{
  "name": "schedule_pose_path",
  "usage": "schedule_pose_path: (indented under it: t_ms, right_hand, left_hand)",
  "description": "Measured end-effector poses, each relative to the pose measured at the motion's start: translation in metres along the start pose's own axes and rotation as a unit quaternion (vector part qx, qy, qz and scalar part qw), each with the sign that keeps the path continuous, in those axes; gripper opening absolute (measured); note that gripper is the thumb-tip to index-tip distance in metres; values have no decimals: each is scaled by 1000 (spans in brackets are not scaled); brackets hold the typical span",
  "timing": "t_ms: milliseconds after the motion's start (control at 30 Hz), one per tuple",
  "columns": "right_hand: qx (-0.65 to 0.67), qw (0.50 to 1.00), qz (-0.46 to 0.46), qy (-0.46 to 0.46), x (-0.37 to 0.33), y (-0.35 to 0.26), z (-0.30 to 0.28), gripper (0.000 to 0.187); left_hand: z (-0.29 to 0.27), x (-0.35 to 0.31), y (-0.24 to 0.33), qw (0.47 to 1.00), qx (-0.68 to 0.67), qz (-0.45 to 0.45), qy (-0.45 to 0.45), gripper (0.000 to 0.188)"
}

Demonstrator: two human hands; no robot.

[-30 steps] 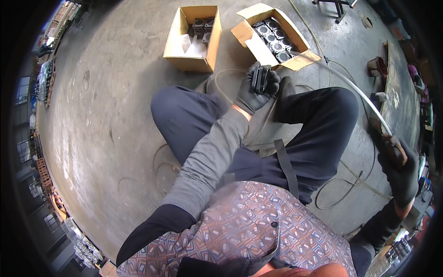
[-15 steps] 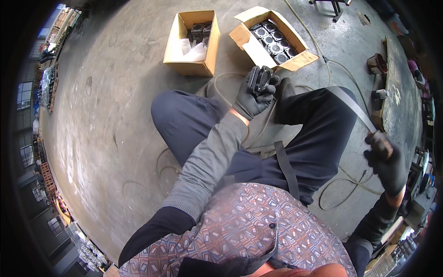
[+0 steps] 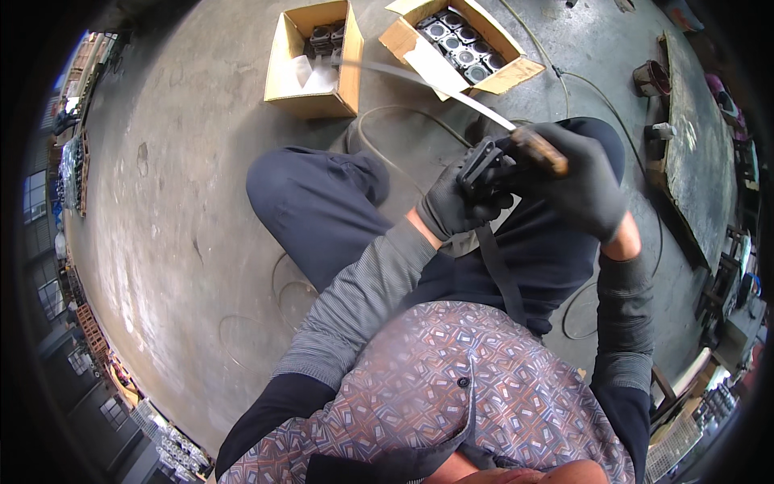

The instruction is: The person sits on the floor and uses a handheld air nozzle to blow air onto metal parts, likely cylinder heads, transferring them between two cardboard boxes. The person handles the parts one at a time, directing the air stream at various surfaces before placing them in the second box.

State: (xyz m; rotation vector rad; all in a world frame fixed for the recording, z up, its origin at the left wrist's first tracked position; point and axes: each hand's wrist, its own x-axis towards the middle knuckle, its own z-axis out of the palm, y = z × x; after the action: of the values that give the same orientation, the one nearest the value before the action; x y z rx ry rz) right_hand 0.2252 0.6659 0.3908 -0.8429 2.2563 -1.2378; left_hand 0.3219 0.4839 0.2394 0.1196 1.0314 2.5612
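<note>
Both my hands wear dark gloves and have come together over my lap. My left hand [image 3: 447, 203] grips a black metal casting [image 3: 480, 164], which looks like a small housing; its far side is hidden by my right hand. In my closed right hand [image 3: 582, 181] is a long, flat, file-like tool [image 3: 477, 106] with a worn wooden handle. Its pale blade points away to the upper left, past the casting, and blurs towards the tip. Whether the tool touches the casting I cannot tell.
Ahead on the concrete floor stand two open cardboard boxes. The left box [image 3: 310, 106] holds dark castings and white packing sheet; the right box [image 3: 514, 76] has rows of round-holed castings. A hose [image 3: 617, 113] winds across the floor. At right are a bucket [image 3: 650, 79] and a board [image 3: 700, 153].
My right hand has swung in from the far right with the tool, up to my left hand. The left hand with the casting has come slightly nearer and to the right. The view has shifted slightly.
</note>
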Motion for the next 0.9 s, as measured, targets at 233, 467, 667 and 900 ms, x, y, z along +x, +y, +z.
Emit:
schedule_pose_path:
  t_ms: [233, 467, 667, 900]
  right_hand:
    - [89, 983, 125, 106, -11, -7, -16, 37]
    - [80, 982, 135, 107, -2, 6, 20, 28]
    - [112, 977, 150, 107, 0, 16, 26, 30]
    - [154, 971, 161, 86, -1, 32, 23, 32]
  left_hand:
    - [-9, 12, -3, 869, -490, -59, -16, 51]
    - [-12, 16, -7, 889, -443, -47, 109, 54]
    - [-11, 21, -6, 917, -363, -30, 162, 45]
    - [-3, 20, -3, 956, -145, 103, 233, 27]
